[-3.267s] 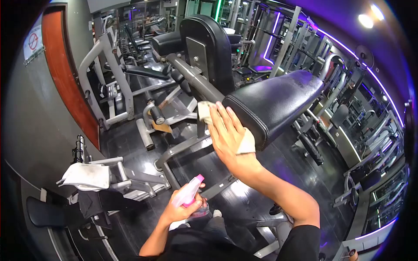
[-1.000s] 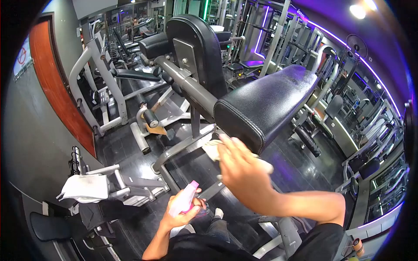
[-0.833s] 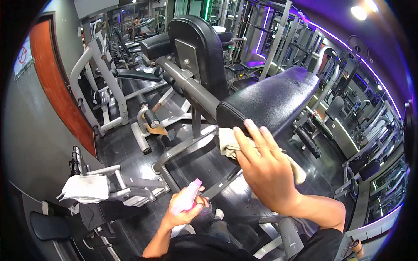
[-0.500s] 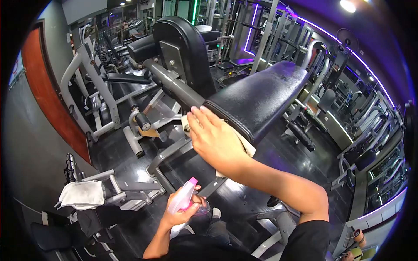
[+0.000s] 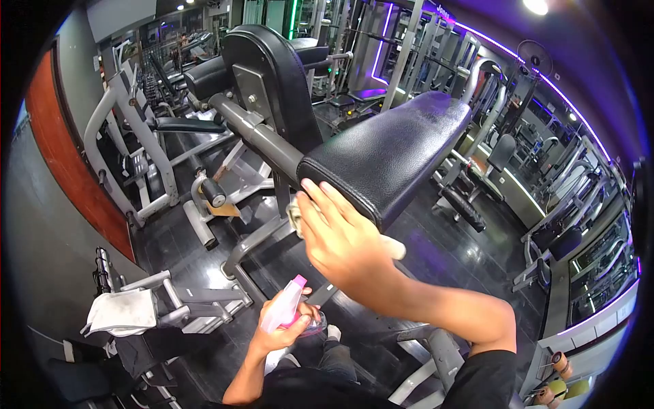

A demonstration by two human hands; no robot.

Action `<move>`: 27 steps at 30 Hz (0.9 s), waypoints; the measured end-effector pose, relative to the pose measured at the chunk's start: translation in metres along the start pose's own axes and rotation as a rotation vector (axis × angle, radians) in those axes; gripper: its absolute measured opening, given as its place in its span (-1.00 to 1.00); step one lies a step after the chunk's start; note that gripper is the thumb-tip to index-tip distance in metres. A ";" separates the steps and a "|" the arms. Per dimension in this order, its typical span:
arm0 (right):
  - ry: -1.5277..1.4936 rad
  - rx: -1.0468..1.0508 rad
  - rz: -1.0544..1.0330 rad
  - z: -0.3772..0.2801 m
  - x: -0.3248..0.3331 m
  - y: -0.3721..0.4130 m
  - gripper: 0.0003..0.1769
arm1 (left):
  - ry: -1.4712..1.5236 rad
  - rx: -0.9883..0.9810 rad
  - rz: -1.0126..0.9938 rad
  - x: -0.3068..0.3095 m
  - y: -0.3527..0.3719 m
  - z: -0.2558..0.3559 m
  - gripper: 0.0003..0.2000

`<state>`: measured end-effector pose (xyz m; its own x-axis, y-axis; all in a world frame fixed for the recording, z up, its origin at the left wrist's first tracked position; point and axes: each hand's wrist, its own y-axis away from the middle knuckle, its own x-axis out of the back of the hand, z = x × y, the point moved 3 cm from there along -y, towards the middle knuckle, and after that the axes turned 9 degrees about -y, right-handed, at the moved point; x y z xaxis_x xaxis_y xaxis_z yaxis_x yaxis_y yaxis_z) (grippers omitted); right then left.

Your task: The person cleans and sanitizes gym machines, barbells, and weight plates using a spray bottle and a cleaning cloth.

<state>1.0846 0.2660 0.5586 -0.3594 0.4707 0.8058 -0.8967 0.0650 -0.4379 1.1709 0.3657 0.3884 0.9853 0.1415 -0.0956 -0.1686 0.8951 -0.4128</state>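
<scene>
My left hand (image 5: 274,334) is wrapped round a clear spray bottle (image 5: 285,305) with a pink nozzle and trigger, held upright low in front of my body. My right hand (image 5: 344,242) presses a pale cloth (image 5: 295,217) against the near end of a black padded bench (image 5: 392,160). Its fingers are stretched out and close together, pointing up and left. Most of the cloth is hidden under the palm; bits show at the left and right of the hand. Beyond the fingertips, stitching runs along the bench pad's edge.
A grey steel tube (image 5: 262,136) and an upright black backrest (image 5: 272,82) adjoin the bench. At lower left, a white towel (image 5: 122,311) lies over a machine. Weight machines (image 5: 470,170) stand at the right, and an orange-brown door (image 5: 75,163) is at the left.
My right hand and the cloth have slid rightward along the near end of the bench pad. The view has shifted slightly. My left hand keeps its hold on the spray bottle.
</scene>
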 end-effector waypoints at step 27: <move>0.183 0.043 0.054 0.009 -0.038 -0.041 -0.52 | 0.150 0.026 0.057 0.000 0.013 -0.005 -0.56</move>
<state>1.1325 0.2377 0.5499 -0.3582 0.6251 0.6936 -0.8888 -0.0006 -0.4584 1.1691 0.3750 0.3785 0.9589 0.1292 -0.2527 -0.2211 0.8984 -0.3795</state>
